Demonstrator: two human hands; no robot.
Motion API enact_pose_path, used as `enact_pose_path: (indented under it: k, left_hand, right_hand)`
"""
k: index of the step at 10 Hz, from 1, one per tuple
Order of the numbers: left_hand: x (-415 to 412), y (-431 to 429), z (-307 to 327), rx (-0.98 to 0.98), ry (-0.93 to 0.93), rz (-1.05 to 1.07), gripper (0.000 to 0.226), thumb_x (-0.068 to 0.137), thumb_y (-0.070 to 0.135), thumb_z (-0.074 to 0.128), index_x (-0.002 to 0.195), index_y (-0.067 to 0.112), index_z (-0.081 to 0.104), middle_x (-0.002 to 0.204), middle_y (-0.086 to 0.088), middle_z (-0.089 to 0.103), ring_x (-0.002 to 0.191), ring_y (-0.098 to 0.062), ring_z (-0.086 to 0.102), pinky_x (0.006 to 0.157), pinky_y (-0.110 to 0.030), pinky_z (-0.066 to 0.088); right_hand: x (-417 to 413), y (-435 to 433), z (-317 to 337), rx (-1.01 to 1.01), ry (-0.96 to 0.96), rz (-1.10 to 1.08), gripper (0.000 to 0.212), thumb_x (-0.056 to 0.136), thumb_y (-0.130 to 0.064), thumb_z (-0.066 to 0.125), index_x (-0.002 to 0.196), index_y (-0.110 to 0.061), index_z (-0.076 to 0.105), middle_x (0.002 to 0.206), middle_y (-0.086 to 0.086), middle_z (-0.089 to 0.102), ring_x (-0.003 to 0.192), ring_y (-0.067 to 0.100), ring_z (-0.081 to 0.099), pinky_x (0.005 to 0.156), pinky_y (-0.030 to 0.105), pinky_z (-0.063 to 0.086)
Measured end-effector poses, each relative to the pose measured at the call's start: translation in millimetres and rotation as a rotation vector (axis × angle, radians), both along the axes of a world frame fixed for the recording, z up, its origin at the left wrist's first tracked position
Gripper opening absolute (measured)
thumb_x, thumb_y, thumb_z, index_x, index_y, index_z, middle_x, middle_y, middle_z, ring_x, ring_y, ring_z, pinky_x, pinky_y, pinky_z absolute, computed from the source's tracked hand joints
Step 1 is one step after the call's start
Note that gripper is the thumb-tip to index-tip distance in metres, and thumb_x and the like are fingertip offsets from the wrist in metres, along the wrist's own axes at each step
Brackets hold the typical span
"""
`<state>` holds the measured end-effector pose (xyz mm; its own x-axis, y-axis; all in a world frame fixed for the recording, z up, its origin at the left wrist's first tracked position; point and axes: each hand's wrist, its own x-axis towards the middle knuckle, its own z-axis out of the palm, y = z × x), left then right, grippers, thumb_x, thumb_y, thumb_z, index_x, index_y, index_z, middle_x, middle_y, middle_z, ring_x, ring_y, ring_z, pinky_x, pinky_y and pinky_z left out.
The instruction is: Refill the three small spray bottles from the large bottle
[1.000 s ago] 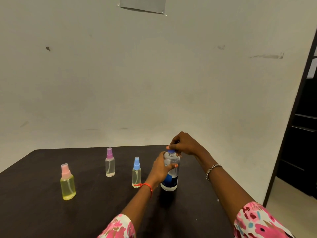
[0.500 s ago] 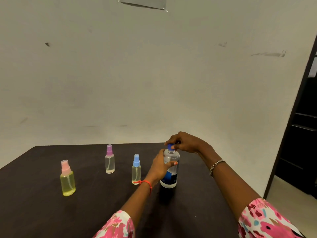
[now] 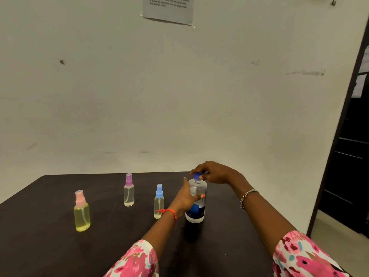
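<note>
The large clear bottle (image 3: 197, 211) with a blue label stands upright on the dark table (image 3: 50, 252). My left hand (image 3: 186, 197) wraps its middle. My right hand (image 3: 214, 172) pinches its blue cap (image 3: 197, 175) from above. Three small spray bottles stand to the left: one with a pink top and yellow liquid (image 3: 81, 211), one with a purple top (image 3: 129, 190) farther back, and one with a blue top (image 3: 159, 201) right beside my left wrist. All three have their tops on.
A pale wall rises behind the table, with a printed sheet (image 3: 168, 9) taped high up. A dark doorway or cabinet (image 3: 351, 156) stands at the right, beyond the table's right edge.
My hands stay on the large bottle and its cap, and the fingers on the cap have shifted slightly. The head camera has tilted, so the scene sits a little differently.
</note>
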<state>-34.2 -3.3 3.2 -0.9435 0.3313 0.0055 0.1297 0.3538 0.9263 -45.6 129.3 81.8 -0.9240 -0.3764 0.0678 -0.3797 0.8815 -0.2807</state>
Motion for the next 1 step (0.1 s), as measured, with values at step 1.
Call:
enact_pose_path:
  k: [1]
  left_hand:
    - [5.1,-7.7,-1.2,-0.048,-0.024,0.014,0.110,0.079,0.021,0.068,0.141,0.012,-0.022,0.155,-0.012,0.017,0.141,-0.029,0.022,0.113,-0.041,0.024]
  right_hand:
    - [9.1,4.6,4.7,-0.033,-0.043,0.010,0.062,0.085,-0.015,0.060,0.140,-0.027,0.032,0.146,0.008,0.037,0.118,0.026,0.048,0.097,0.033,0.039]
